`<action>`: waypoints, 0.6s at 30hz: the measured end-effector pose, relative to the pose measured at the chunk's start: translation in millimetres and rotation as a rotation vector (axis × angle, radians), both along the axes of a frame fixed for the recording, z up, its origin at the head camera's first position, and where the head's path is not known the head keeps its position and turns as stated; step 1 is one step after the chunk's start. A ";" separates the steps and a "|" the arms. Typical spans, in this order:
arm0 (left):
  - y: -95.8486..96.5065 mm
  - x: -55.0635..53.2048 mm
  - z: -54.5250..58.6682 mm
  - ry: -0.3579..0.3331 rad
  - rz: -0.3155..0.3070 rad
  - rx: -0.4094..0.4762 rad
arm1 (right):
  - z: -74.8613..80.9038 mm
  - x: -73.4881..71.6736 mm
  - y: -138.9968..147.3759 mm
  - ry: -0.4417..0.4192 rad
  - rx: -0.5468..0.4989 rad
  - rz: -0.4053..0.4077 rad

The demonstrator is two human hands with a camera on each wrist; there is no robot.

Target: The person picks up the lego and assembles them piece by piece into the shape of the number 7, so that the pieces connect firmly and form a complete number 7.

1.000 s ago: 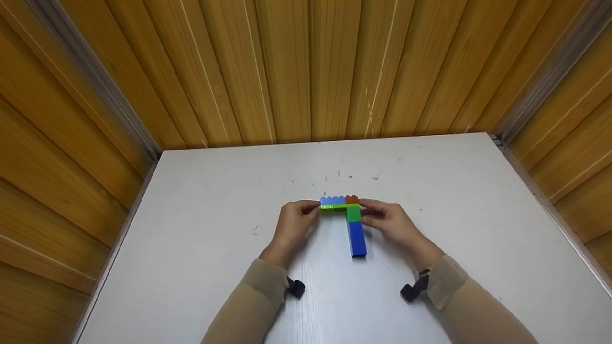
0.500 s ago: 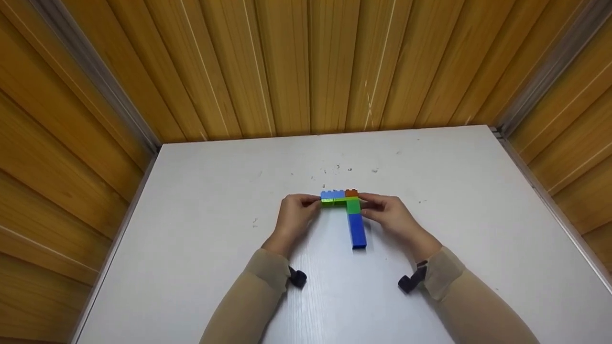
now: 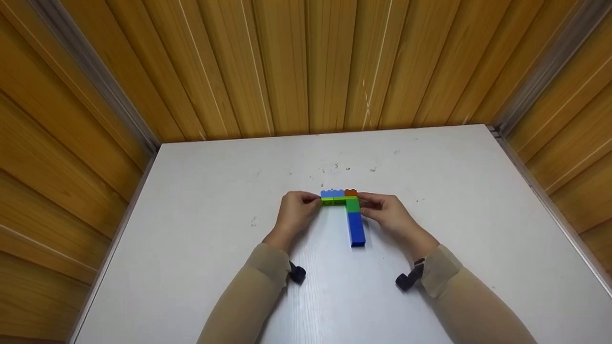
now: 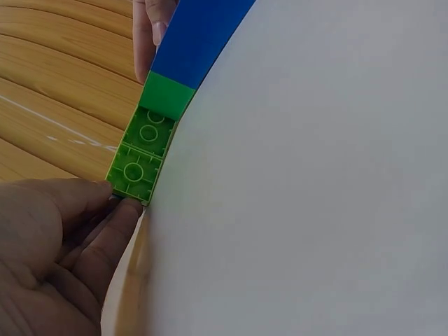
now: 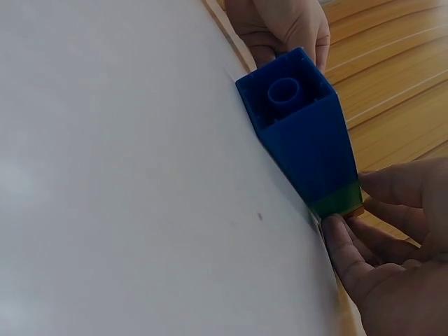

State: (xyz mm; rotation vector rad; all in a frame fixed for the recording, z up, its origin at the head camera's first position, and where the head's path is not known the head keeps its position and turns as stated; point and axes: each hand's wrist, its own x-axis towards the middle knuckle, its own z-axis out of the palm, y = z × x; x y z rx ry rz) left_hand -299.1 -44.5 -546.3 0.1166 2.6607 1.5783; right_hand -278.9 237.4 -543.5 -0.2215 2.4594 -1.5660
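Note:
Joined building bricks form an L-shaped piece lying on the white table in the head view. Its short row has a light blue brick (image 3: 332,194) and an orange-brown brick (image 3: 351,193) along the far side, with lime bricks (image 3: 333,201) in front. From its right end a green brick (image 3: 353,206) and a long blue part (image 3: 356,229) extend toward the person. My left hand (image 3: 294,213) pinches the row's left end; the left wrist view shows the hollow lime undersides (image 4: 133,171). Near the green brick, my right hand (image 3: 396,219) grips the right corner. The blue part's hollow end (image 5: 283,92) faces the right wrist camera.
Small dark marks (image 3: 336,166) dot the white table (image 3: 210,200) beyond the bricks. Yellow wood-look panels (image 3: 287,67) wall the back and both sides. A black wrist-worn device (image 3: 297,274) sits at the left cuff, another black device (image 3: 405,282) at the right.
The whole scene sits slightly higher in the head view than a second ago, table edge included. Both hands keep the same hold on the joined bricks, whose arrangement looks unchanged.

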 end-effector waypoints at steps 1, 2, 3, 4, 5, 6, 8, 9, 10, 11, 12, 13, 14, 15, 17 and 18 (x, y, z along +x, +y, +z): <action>-0.2 0.1 -0.3 -0.005 0.000 -0.001 | -0.8 0.4 -0.5 -0.006 0.003 -0.004; -0.3 0.2 -0.5 -0.012 -0.001 -0.001 | -1.4 0.6 -0.8 -0.008 0.007 -0.003; -0.6 0.3 -0.6 -0.018 0.000 0.000 | -1.8 0.7 -1.1 -0.009 0.012 -0.004; -0.9 0.3 -0.4 -0.023 0.004 0.001 | -1.9 0.3 -1.7 -0.010 0.011 -0.004; -1.4 0.1 0.1 -0.029 0.006 0.006 | -1.6 -0.3 -2.4 -0.010 0.013 -0.007; -1.9 -0.2 0.7 -0.037 0.005 0.011 | -1.0 -0.9 -3.0 -0.007 0.016 -0.005; -3.8 -1.2 2.9 -0.050 0.000 0.015 | 0.5 -2.6 -4.8 0.000 0.019 -0.003; -5.2 -1.7 4.3 -0.055 -0.004 0.014 | 1.5 -3.3 -5.7 -0.001 0.021 -0.006; -6.9 -2.2 5.8 -0.063 -0.008 0.013 | 2.9 -3.7 -6.4 -0.001 0.021 -0.004; -9.0 -2.5 7.3 -0.073 -0.014 0.013 | 4.2 -4.1 -6.6 -0.004 0.029 -0.005; -11.5 -2.5 8.8 -0.085 -0.019 0.012 | 5.5 -4.4 -5.8 -0.001 0.038 -0.002; -14.5 -2.5 10.4 -0.094 -0.022 0.010 | 7.2 -4.3 -4.2 0.006 0.051 -0.001; -18.0 -2.3 11.8 -0.098 -0.029 0.006 | 9.2 -3.9 -1.7 0.015 0.073 0.000; -22.9 -1.3 13.2 -0.096 -0.029 -0.002 | 10.8 -3.8 2.7 0.035 0.105 -0.010; -34.8 2.0 15.6 -0.085 -0.028 -0.018 | 13.9 -3.5 14.6 0.080 0.180 -0.024; -41.5 4.3 16.9 -0.073 -0.030 -0.028 | 15.6 -3.4 21.9 0.106 0.217 -0.028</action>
